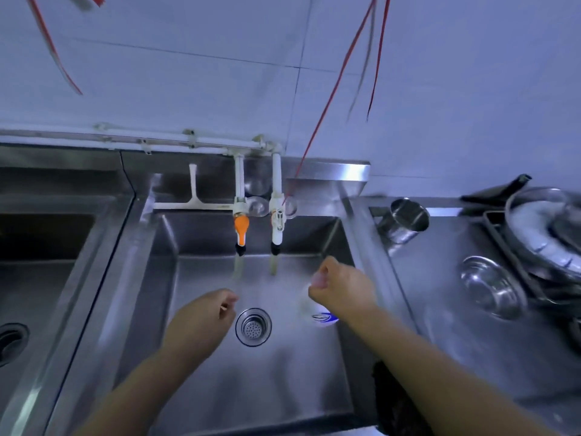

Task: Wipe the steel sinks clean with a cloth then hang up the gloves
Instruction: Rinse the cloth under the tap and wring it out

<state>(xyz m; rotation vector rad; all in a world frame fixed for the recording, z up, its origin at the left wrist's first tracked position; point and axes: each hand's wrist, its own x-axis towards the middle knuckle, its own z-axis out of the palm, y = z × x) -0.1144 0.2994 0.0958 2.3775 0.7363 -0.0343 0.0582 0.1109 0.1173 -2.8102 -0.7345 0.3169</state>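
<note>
Both bare hands hang over the middle sink (201, 388), fingers curled in. The left hand (201, 316) hovers just left of the drain strainer (253, 326); its grip is a loose fist and seems to hold nothing, though something thin and pale shows at the fingertips and is too small to name. The right hand (341, 289) is farther and to the right, near the sink's right wall, below the white tap (276, 225). Its grip is narrow, and a blurred, pale, see-through thing (306, 302) hangs from it toward the sink floor; whether that is a thin glove or a wet cloth I cannot tell. No clear cloth shows anywhere. A white and blue object (323, 316) lies on the sink floor just under the right wrist, so the right hand is the nearer one to it. A dark cloth-like thing (388, 401) drapes over the near right rim.
</note>
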